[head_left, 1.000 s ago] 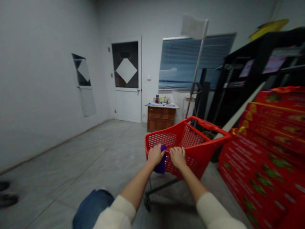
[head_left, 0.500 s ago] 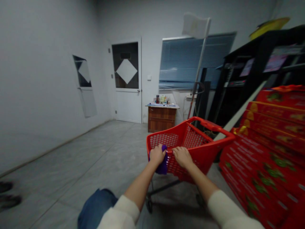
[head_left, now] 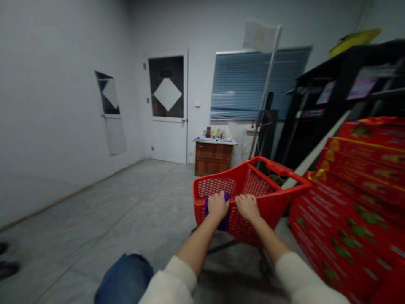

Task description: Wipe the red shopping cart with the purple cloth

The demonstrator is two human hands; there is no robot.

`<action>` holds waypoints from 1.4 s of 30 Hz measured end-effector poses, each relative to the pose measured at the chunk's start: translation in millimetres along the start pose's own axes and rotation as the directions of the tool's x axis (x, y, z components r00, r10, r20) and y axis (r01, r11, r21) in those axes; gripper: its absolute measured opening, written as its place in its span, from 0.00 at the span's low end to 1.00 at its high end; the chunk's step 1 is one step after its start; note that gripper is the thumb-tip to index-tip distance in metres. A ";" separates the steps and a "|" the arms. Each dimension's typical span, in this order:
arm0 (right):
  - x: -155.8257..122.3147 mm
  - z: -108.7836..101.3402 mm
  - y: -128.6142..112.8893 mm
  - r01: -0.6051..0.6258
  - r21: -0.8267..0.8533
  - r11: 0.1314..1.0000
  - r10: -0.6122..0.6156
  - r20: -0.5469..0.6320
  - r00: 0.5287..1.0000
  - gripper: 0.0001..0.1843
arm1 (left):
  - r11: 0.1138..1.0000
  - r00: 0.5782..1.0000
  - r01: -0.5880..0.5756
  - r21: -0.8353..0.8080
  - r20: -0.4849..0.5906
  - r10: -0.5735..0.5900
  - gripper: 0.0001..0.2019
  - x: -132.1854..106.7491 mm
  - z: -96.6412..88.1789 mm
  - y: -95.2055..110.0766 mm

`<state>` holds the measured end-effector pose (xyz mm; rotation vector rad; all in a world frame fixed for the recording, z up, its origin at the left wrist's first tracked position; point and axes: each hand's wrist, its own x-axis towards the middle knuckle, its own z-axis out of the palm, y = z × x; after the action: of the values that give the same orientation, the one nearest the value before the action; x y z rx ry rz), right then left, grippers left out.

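A red plastic shopping cart (head_left: 249, 190) with a mesh basket stands in front of me on a dark wheeled frame. My left hand (head_left: 218, 206) grips the near rim of the basket, and my right hand (head_left: 247, 207) grips the same rim just to its right. A purple soft-looking piece (head_left: 225, 223) hangs at the rim under my left hand, partly hidden by it. Nothing shows inside the visible part of the basket. Below my left arm is a blue denim patch (head_left: 124, 278), which I cannot identify further.
Stacked red printed cartons (head_left: 351, 198) stand close on the right, below a black shelf unit (head_left: 335, 97). A white-flagged pole (head_left: 262, 76) rises behind the cart. Ahead are a wooden cabinet (head_left: 211, 157) and a white door (head_left: 167, 109). Dark shoes (head_left: 6, 268) show at the left edge.
Both hands, the cart and the purple piece have shifted slightly right in the view. My hands stay on the rim.
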<state>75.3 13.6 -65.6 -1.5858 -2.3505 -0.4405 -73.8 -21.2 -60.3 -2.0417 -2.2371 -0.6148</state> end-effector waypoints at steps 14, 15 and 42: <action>-1.7 -0.1 -31.8 -0.011 0.062 0.998 0.016 -0.081 0.997 0.18 | 0.996 0.993 0.094 -0.002 -0.064 -0.094 0.19 3.6 2.5 -29.1; -1.2 -1.0 -34.5 0.005 0.056 0.998 -0.001 -0.075 0.997 0.18 | 0.998 0.996 0.063 -0.005 -0.066 -0.063 0.19 5.3 3.5 -25.0; -14.2 -22.9 -23.7 0.063 0.029 0.998 -0.058 -0.144 0.988 0.15 | 0.999 0.999 0.032 0.023 0.011 -0.032 0.18 7.1 -19.2 -60.6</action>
<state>59.7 -15.8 -52.4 -1.4214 -2.2903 -0.5079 -137.6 -23.6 -55.9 -2.0076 -2.2765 -0.5793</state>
